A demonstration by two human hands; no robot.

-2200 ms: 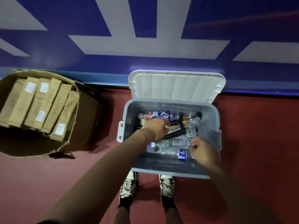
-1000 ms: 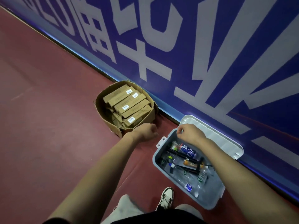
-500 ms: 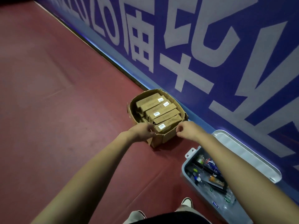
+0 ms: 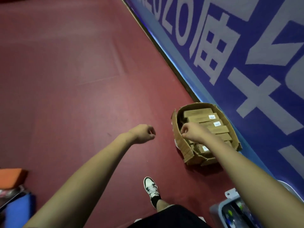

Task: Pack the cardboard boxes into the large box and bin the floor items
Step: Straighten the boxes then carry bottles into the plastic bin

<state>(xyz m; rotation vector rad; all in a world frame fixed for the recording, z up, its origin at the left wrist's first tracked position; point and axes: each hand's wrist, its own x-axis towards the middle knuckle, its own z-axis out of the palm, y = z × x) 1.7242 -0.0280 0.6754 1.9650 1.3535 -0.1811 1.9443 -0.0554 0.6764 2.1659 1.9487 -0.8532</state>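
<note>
Nearer reach: right hand

The torn brown cardboard large box, filled with slim tan cardboard boxes, is being overhung at its left rim by the curled right hand, grip unclear; the curled, empty left hand is being held farther left.

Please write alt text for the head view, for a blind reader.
A person's left hand and right hand, fingers curled and empty, are held out over a red floor. The right hand overlaps a torn large box full of cardboard boxes, beside a blue wall.
</note>
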